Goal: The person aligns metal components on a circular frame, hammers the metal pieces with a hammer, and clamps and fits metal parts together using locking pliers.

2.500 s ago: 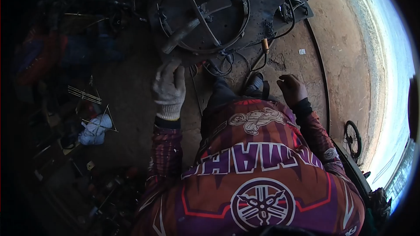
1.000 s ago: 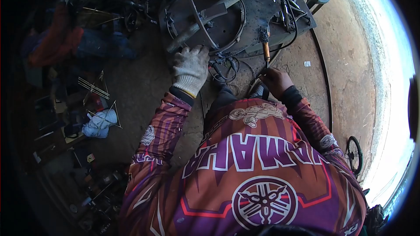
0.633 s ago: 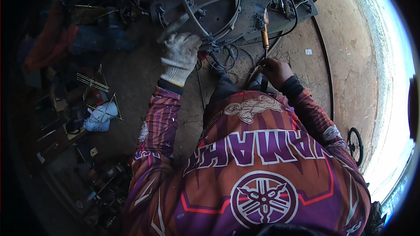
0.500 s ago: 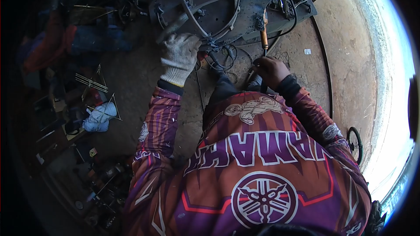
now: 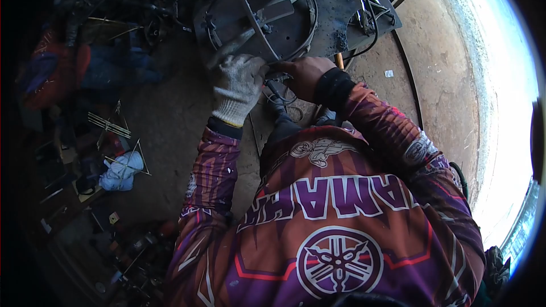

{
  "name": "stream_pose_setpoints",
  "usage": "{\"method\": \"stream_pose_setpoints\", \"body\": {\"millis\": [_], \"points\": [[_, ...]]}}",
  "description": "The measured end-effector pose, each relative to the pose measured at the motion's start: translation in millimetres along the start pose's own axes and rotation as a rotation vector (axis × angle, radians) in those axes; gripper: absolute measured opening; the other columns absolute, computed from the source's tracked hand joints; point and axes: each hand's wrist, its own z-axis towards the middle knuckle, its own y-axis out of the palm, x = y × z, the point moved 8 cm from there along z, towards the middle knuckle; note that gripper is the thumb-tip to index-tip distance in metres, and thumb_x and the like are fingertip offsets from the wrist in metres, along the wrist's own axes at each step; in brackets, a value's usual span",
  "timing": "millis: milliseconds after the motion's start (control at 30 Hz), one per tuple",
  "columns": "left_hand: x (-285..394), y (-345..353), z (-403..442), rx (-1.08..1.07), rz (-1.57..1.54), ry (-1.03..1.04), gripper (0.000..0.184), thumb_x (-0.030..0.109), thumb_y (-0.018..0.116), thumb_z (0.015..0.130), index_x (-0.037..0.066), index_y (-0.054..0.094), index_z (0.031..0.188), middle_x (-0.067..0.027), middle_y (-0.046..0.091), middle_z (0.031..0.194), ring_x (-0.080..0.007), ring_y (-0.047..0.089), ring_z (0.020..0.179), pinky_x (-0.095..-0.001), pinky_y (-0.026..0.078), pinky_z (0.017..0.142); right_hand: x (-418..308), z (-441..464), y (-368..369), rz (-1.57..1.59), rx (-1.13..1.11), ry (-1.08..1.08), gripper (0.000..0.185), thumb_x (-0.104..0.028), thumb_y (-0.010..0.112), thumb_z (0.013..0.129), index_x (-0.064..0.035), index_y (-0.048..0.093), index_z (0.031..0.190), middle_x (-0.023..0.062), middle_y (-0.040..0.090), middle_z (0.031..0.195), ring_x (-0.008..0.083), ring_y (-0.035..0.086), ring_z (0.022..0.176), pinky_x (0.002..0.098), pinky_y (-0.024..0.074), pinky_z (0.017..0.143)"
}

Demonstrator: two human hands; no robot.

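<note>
Crossbar (image 5: 248,5) already spans the ring (image 5: 313,27) on the table (image 5: 336,1), left hand (image 5: 237,82) and right hand (image 5: 307,77) near its rim, can't tell either's grip or what's left tbh

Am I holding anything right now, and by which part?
It can't be told: the gloved left hand and bare right hand are close together by the metal ring, but any grip is obscured.

Dk tbl (image 5: 334,8) w/ metal hoop (image 5: 248,7) L, misc. metal bits (image 5: 362,21) R.
</note>
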Motion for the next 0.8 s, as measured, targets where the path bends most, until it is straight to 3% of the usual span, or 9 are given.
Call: {"method": "stream_pose_setpoints", "body": {"millis": [67,133,233,400,600,800], "points": [[-2.8,4.4,-2.9,-0.025,-0.04,-0.025,0.014,0.01,0.065,0.076,0.009,0.067,0.09,-0.009,0.066,0.091,-0.0298,0.06,0.09,-0.0426,0.045,0.083,2.3,-3.5,-3.9,-0.029,-0.02,0.019,0.045,-0.027,0.064,0.086,-0.0259,0.058,0.131,0.0156,0.069,0.08,0.0336,0.068,0.077,0.0446,0.0544,0.067],[0.3,-1.9,0.7,-0.032,-0.089,-0.011,0.007,0.011,0.063,0.082,0.006,0.067,0.086,-0.011,0.066,0.088,-0.0303,0.061,0.084,-0.0441,0.044,0.077,2.8,-6.2,-5.4,-0.053,-0.045,0.037,0.045,-0.027,0.064,0.086,-0.0266,0.058,0.13,0.0157,0.069,0.079,0.0338,0.068,0.077,0.0445,0.0544,0.067],[3.2,-5.5,1.3,-0.034,-0.103,-0.01,0.006,0.011,0.063,0.082,0.007,0.066,0.086,-0.0102,0.065,0.086,-0.0302,0.061,0.083,-0.0434,0.045,0.077,5.8,-15.4,-2.3,0.035,-0.082,0.099,0.041,-0.027,0.063,0.087,-0.0212,0.06,0.127,0.0166,0.068,0.076,0.034,0.069,0.077,0.0448,0.0538,0.067],[4.7,-10.6,0.5,-0.033,-0.108,-0.02,0.006,0.012,0.066,0.082,0.007,0.066,0.086,-0.0097,0.065,0.085,-0.0297,0.061,0.083,-0.0427,0.047,0.077,45.7,-67.3,-43.9,0.184,0.372,0.491,0.031,-0.029,0.064,0.088,-0.0071,0.065,0.109,0.0176,0.068,0.08,0.0354,0.068,0.078,0.0429,0.053,0.069],[8.0,-8.0,0.7,-0.062,-0.052,0.015,0.007,0.013,0.068,0.082,0.008,0.065,0.085,-0.0088,0.065,0.083,-0.0291,0.062,0.081,-0.0419,0.048,0.075,86.2,-134.4,10.9,0.345,0.311,0.679,0.029,-0.03,0.068,0.087,-0.0059,0.067,0.103,0.0154,0.067,0.076,0.029,0.068,0.072,0.0382,0.0525,0.067],[9.3,-6.9,2.5,-0.04,-0.041,0.051,0.006,0.011,0.067,0.082,0.007,0.065,0.086,-0.0084,0.064,0.081,-0.029,0.061,0.078,-0.0415,0.047,0.074,68.8,-143.5,51.0,0.392,0.274,0.581,0.026,-0.027,0.068,0.087,-0.0061,0.068,0.102,0.0162,0.067,0.078,0.0314,0.068,0.073,0.0389,0.053,0.067]]}}
